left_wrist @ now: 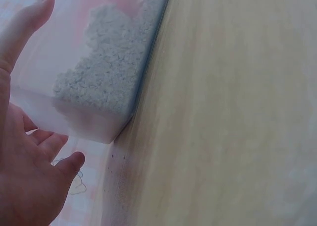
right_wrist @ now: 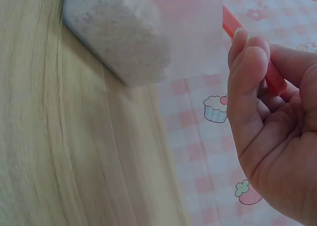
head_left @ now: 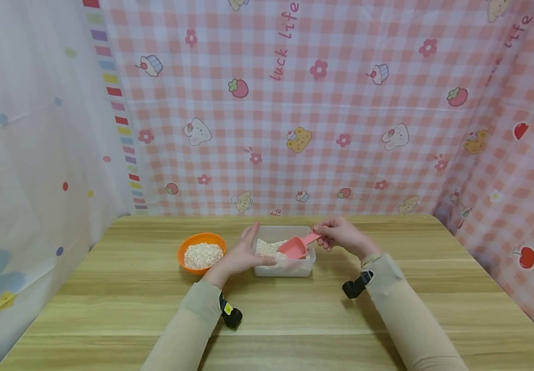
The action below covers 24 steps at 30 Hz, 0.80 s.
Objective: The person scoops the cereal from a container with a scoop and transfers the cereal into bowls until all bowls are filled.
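My head view comes through bright and even, with soft shadows beneath the sleeves [head_left: 188, 319] on the tabletop [head_left: 290, 319]. Both wrist feeds reach me dimmer and hazier; whitish glare washes out the left one's lower right corner, and the right one renders the plastic box [right_wrist: 193, 50] blurry.
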Available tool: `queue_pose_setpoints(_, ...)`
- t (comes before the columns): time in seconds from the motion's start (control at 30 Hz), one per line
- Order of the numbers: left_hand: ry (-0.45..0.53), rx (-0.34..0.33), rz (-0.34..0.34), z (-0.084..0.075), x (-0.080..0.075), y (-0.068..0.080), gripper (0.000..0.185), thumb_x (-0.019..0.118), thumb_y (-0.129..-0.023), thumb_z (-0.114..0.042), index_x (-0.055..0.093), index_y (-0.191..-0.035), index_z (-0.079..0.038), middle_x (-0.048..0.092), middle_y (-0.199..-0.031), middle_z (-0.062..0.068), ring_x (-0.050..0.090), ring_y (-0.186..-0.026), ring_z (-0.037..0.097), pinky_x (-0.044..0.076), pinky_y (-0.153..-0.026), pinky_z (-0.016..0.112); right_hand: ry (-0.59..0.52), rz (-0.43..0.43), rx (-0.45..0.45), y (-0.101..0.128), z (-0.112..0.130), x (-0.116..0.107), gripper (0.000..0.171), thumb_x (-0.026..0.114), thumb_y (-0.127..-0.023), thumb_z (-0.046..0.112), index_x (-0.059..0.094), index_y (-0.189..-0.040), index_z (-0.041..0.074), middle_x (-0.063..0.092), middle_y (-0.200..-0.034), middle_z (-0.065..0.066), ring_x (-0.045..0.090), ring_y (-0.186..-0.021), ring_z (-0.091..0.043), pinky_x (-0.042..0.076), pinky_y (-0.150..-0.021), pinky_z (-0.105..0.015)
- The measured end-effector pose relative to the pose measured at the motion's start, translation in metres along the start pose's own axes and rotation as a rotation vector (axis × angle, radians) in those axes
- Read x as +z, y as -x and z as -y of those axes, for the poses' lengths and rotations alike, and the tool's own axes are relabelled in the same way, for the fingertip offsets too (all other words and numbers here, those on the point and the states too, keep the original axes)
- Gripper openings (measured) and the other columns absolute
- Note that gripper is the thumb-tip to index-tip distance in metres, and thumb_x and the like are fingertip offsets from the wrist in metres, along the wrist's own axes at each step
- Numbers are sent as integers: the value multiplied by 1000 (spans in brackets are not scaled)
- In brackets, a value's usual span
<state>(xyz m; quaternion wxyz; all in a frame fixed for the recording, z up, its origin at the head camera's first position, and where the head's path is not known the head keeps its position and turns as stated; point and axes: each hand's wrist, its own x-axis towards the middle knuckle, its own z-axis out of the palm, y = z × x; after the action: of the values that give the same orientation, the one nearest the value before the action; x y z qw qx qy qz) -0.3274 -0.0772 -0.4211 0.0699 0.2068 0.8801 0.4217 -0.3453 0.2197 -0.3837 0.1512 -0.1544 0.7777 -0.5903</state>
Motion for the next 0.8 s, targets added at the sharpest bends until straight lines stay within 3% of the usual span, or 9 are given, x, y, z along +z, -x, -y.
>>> queue_pose_setpoints(0.43, 3, 9, -5, -2, 0, 0, 119, 82, -73, -46, 3, -157, -13, 2, -161, 14, 16, -144, 35, 23, -111, 56, -21, -18, 5, -5, -4, 9, 25, 51, -101, 10, 63, -102, -11, 62, -68, -5, 55, -56, -9, 49, -52, -22)
queue_pose_setpoints(0.8, 14, -2, -7, -1, 1, 0, 120, 82, -73, -47, 2, -157, -16, 2, -161, 14, 16, -144, 35, 23, -111, 56, 65, -41, 34, -7, 13, 18, 27, 53, -100, 14, 65, -101, -10, 62, -68, -6, 57, -56, -11, 51, -53, -25)
